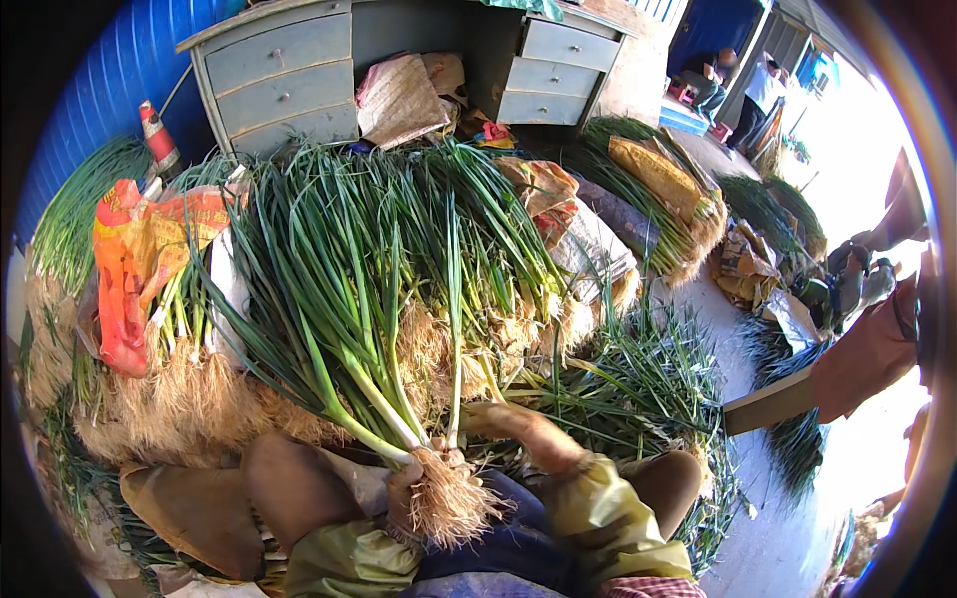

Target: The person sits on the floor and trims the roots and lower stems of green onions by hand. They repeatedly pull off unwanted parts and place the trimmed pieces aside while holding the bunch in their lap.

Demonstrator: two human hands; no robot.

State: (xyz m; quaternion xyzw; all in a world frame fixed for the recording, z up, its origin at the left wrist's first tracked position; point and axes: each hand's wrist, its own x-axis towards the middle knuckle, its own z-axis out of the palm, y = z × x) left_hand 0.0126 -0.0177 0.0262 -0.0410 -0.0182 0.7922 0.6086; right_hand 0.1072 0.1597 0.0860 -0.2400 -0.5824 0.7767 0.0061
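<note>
My left hand (404,493) grips a small bunch of green onions (374,396) just above its pale, stringy roots (456,501). The stalks lean up and to the left over my lap, with one stalk (454,336) standing nearly straight. Blurred by motion, my right hand (523,430) reaches in from the right, its fingers pointing left beside the bunch. A yellowish stalk (490,377) shows just above those fingers; whether they touch it I cannot tell. Behind the bunch lies a wide heap of green onions (478,247), roots towards me.
Stripped leaves (643,374) pile up to my right. An orange plastic sack (127,276) lies over onions at the left. Behind stand a grey desk (284,67) and a traffic cone (159,138). Another person's sleeve (867,359) is at the right; two people are farther back.
</note>
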